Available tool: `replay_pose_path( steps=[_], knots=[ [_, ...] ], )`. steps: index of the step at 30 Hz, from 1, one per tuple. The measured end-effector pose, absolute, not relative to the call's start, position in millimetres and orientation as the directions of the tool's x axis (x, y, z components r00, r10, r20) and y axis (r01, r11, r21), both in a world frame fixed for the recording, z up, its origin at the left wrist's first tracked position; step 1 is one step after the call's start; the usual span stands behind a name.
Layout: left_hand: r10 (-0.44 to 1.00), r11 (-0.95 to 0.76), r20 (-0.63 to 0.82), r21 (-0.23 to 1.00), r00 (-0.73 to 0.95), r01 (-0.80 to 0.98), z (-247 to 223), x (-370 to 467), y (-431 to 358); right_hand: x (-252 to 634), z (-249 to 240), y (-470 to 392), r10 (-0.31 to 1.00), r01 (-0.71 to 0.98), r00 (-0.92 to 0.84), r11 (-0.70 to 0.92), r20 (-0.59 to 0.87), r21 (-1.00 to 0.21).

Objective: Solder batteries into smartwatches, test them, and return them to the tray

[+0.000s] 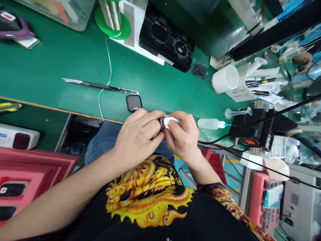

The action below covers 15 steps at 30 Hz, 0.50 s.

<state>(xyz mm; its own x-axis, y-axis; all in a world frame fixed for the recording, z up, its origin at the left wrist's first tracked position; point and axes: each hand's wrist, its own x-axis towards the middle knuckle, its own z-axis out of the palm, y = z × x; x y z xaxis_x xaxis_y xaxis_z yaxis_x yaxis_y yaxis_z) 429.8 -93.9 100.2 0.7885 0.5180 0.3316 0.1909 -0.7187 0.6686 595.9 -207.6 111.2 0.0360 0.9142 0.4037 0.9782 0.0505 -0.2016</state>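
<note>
My left hand [141,134] is closed around a small dark device with a metallic edge [162,123], mostly hidden by the fingers. Pressed against that device is a white cloth [171,121], pinched in my right hand [184,135]. Just beyond my left hand a small black square cover [133,103] lies on the bench. Black tweezers [100,86] rest farther left, across a strand of solder wire [109,63]. To the right of my right hand lies a clear squeeze bottle [208,124] with a blue needle tip.
A green-flanged solder spool [112,20] and a black fixture [167,36] stand at the back. On the right are a white cup [225,79], a pen holder [242,90], a soldering station [248,130] and cables. Pink foam trays [37,167] sit lower left.
</note>
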Motion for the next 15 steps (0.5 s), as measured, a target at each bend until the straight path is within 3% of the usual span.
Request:
replay_pose_path(
  steps=[10, 15],
  knots=[
    [0.520, -0.727, 0.342, 0.659, 0.782, 0.195, 100.5, 430.0, -94.9, 597.8, 108.5, -205.9, 0.924, 0.963, 0.064, 0.042, 0.378, -0.265],
    [0.519, -0.724, 0.345, 0.664, 0.782, 0.187, 100.8, 430.2, -94.8, 598.4, 109.4, -205.0, 0.903, 0.971, 0.097, 0.006, 0.418, -0.237]
  ],
)
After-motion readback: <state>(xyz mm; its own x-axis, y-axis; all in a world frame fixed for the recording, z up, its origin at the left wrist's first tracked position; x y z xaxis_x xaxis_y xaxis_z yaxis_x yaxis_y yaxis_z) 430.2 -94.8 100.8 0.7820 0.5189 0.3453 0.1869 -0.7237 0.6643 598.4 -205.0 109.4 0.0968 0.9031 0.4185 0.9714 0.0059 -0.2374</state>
